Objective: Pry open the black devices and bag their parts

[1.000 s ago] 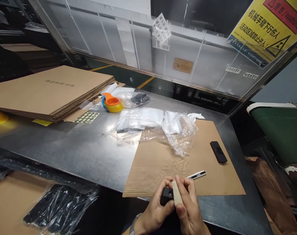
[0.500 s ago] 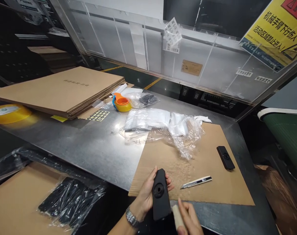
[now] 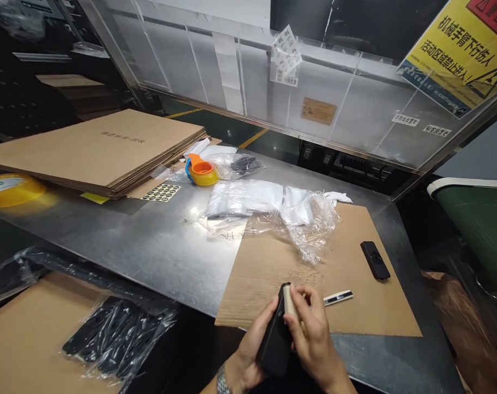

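Note:
My left hand [image 3: 250, 350] is wrapped round a long black plastic part [image 3: 275, 345], held tilted above the table's front edge. In the fingers of my right hand [image 3: 314, 334] is a small beige block [image 3: 289, 303], pressed against the side of the black part near its far end. What the block is made of I cannot tell. A utility knife [image 3: 338, 297] lies on the cardboard sheet [image 3: 273, 268], partly hidden behind my right hand. Farther right on the sheet rests a similar black part [image 3: 375, 261] with a round recess.
White pouches in clear plastic [image 3: 248, 198] lie behind the sheet. An orange tape dispenser [image 3: 201, 171], a sticker sheet [image 3: 162, 192], stacked flat cardboard [image 3: 104, 148] and a yellow tape roll [image 3: 14, 190] are to the left. Bagged black parts [image 3: 112, 339] sit in a box at lower left.
My right hand has moved up and brought the beige block against the black part. My left hand has turned the part so its recessed face no longer shows.

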{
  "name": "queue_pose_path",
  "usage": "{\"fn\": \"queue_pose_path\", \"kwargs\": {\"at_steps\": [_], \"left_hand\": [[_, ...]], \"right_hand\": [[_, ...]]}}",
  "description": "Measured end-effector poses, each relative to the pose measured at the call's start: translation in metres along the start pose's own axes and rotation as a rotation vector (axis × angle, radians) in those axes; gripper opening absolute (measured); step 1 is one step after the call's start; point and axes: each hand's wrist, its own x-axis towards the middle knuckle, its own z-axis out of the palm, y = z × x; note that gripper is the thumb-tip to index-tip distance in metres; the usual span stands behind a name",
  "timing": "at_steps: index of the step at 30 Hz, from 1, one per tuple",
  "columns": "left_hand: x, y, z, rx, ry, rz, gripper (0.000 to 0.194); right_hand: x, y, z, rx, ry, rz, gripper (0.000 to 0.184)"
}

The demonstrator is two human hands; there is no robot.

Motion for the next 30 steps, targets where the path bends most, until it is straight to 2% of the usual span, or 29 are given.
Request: {"fn": "queue_pose_path", "kwargs": {"at_steps": [3,4,7,9,11,13,14,15,17,20,22,24,27,30], "left_hand": [[0.0,0.0,-0.001,-0.104,-0.017,-0.12,0.037],[0.001,0.0,-0.003,-0.091,-0.025,-0.121,0.036],[0.005,-0.002,-0.011,0.068,-0.018,-0.087,0.04],[0.007,-0.004,-0.013,0.22,0.023,-0.025,0.047],[0.008,-0.005,-0.013,0.315,0.061,0.11,0.046],[0.008,-0.004,-0.01,0.3,0.076,0.217,0.042],[0.008,-0.003,-0.009,0.256,0.078,0.22,0.042],[0.009,-0.002,-0.009,0.199,0.079,0.193,0.044],[0.011,0.001,-0.008,0.09,0.054,0.123,0.05],[0.015,0.003,-0.008,-0.004,-0.006,0.064,0.05],[0.017,0.001,-0.006,-0.058,-0.014,0.012,0.04],[0.017,-0.001,-0.003,-0.124,-0.046,-0.117,0.036],[0.016,-0.002,0.002,-0.209,-0.165,-0.281,0.048],[0.016,0.001,0.007,-0.308,-0.183,-0.189,0.05]], "right_hand": [[-0.001,0.0,-0.005,-0.064,-0.145,-0.172,0.046],[-0.001,0.003,-0.007,-0.087,-0.163,-0.196,0.046],[0.0,0.015,-0.015,-0.162,-0.088,-0.159,0.046],[0.005,0.02,-0.018,-0.211,-0.043,-0.128,0.046],[0.01,0.015,-0.019,-0.269,-0.058,-0.13,0.044],[0.011,0.004,-0.014,-0.318,-0.11,-0.161,0.04],[0.009,-0.003,-0.008,-0.338,-0.132,-0.182,0.037],[0.004,-0.01,-0.002,-0.352,-0.131,-0.211,0.035],[-0.011,-0.02,0.013,-0.366,-0.052,-0.283,0.036],[-0.035,-0.023,0.029,-0.382,0.062,-0.326,0.032],[-0.045,-0.018,0.03,-0.367,0.059,-0.295,0.032],[-0.048,-0.011,0.027,-0.313,0.088,-0.262,0.041],[-0.051,-0.002,0.025,-0.233,0.169,-0.224,0.048],[-0.059,0.0,0.033,-0.226,0.187,-0.191,0.045]]}}
